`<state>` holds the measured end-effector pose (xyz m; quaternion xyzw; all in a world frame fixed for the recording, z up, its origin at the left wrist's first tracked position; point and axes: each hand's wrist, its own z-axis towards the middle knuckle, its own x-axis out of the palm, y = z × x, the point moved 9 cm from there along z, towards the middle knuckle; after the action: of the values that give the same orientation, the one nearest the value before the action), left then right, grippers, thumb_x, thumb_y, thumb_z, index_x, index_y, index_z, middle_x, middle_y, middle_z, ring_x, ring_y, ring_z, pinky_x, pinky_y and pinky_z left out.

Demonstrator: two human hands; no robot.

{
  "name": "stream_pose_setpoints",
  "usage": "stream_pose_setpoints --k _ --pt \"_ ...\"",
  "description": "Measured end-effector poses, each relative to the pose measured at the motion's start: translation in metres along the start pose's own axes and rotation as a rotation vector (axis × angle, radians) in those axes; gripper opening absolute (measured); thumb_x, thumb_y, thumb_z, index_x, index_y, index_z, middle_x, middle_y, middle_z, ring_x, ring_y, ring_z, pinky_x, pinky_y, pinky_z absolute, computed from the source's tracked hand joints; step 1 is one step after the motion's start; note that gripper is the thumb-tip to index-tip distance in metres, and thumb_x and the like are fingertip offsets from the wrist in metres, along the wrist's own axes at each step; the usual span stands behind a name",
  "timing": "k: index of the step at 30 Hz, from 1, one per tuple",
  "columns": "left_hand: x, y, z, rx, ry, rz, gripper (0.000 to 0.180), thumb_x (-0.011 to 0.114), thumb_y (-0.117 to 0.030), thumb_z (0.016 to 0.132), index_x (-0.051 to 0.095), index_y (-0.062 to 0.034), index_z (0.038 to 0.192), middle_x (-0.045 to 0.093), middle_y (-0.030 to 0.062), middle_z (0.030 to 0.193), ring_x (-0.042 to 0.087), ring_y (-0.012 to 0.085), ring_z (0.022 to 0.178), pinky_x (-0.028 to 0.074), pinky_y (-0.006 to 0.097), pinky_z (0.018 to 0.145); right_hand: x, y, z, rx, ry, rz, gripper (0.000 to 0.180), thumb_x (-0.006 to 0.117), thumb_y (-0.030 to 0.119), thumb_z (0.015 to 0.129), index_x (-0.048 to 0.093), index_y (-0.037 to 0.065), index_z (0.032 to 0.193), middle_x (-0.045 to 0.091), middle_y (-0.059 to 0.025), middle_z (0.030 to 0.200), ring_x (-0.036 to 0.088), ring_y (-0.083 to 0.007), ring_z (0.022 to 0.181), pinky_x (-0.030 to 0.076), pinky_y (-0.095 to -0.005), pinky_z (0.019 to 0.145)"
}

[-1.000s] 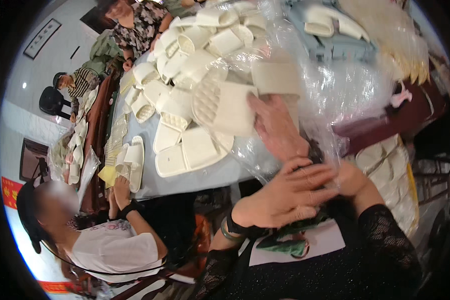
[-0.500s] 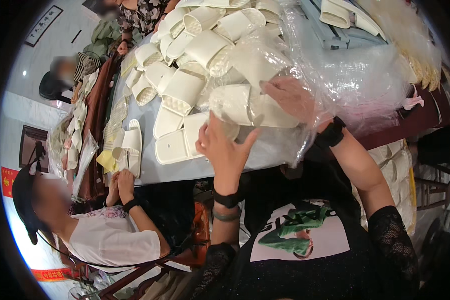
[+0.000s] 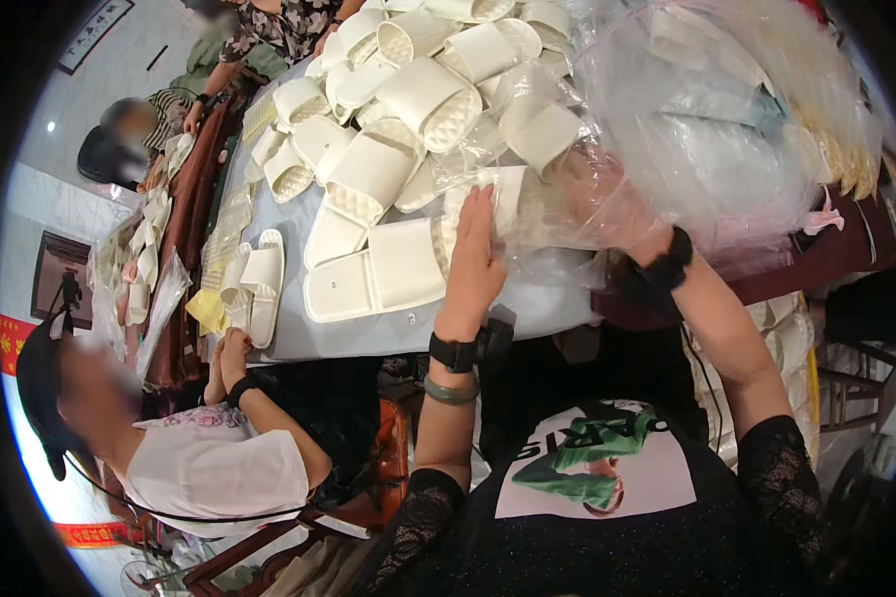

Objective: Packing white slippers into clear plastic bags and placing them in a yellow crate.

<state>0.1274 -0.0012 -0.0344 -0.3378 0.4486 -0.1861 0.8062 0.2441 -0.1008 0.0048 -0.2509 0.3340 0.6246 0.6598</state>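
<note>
A cream slipper lies at the near side of the pile, partly covered by a clear plastic bag. My left hand is upright beside its left end, fingers stretched out and open, touching or almost touching it. At the slipper's right end is my right hand, seen through clear film; its fingers are blurred and partly hidden, so their grip cannot be made out. Directly left of my left hand lies another cream slipper, flat on the grey table cover.
A heap of cream slippers spreads across the table's far side. Large clear plastic bags fill the right. One pair of slippers sits at the left, near a seated co-worker's hands. More people are along the far left.
My left hand's spread fingers have straightened and come together beside the slipper. My right hand has moved slightly right and down under the film. The large plastic has shifted right.
</note>
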Motion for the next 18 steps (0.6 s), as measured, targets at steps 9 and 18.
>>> stream_pose_setpoints --k 9,18 --pt "-0.001 -0.002 -0.029 -0.105 -0.198 -0.014 0.073 0.048 0.007 0.078 0.021 0.003 0.145 0.019 0.0241 0.151 0.012 0.0377 0.142 0.01 0.041 0.116 0.065 -0.025 0.033 0.382 0.381 -0.185 0.033 0.058 0.04 0.083 0.071 0.01 0.088 0.067 -0.0112 0.089 0.06 -0.0346 0.095 0.028 -0.0614 0.093" --pt "0.016 -0.035 -0.06 -0.21 -0.412 -0.249 0.093 0.07 -0.018 0.078 0.011 0.0008 0.148 0.015 0.0248 0.152 0.011 0.0373 0.142 0.011 0.044 0.114 0.03 0.008 0.021 0.319 0.134 -0.389 0.03 0.05 0.035 0.09 0.07 0.015 0.078 0.067 -0.0043 0.079 0.062 -0.0259 0.085 0.032 -0.0566 0.085"
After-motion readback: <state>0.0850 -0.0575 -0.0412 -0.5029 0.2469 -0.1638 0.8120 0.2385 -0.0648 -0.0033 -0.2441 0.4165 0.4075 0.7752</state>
